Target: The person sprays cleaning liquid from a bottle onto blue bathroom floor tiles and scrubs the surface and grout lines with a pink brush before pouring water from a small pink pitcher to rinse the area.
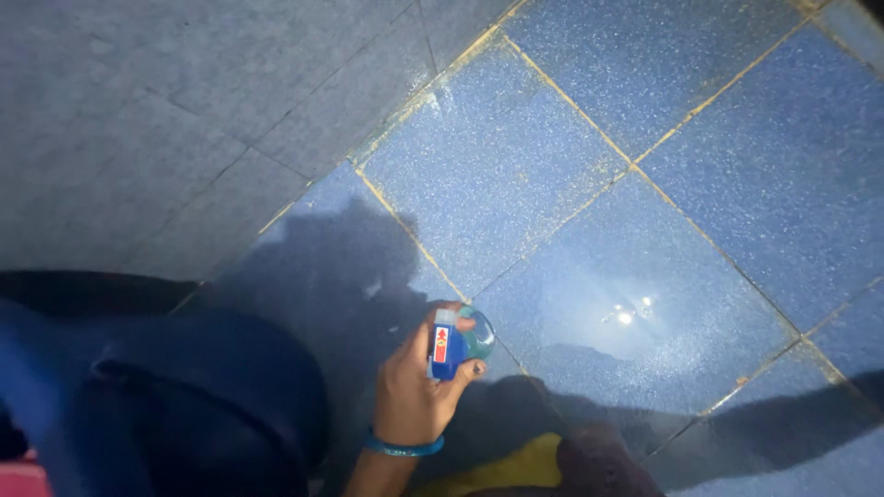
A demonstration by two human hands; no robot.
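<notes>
- Floor of glossy blue speckled tiles with yellowed grout fills most of the view. It looks wet or polished, and a bright glint of lamp light sits near the middle.
- Grey tiles, duller and rougher, take the upper left and meet the blue ones along a stained diagonal joint.
- Dark blue clothing, probably the person's bent knee, bulks up at lower left. Its shadow spreads over the tile just beyond it.
- Yellow cloth lies at the bottom edge, touching a dark rounded shape that is too dim to name.
- Left hand rises from the bottom edge, low over the blue floor. I take it for the left, though the light is poor. The right hand is out of sight.
- Small blue container with a red label and a teal rounded part is in that hand, held upright just above the joint between two tiles.
- Fingers are curled around the container, pinching it between the thumb above and a fingertip below.
- Step in hand, as I judge it, is simply holding the container over the floor. Nothing seems to be coming out of it.
- Any work on these tiles would call for a steady grip, since the surface looks slick. Nothing stands between hand and floor.
- Blue bangle circles the wrist.
</notes>
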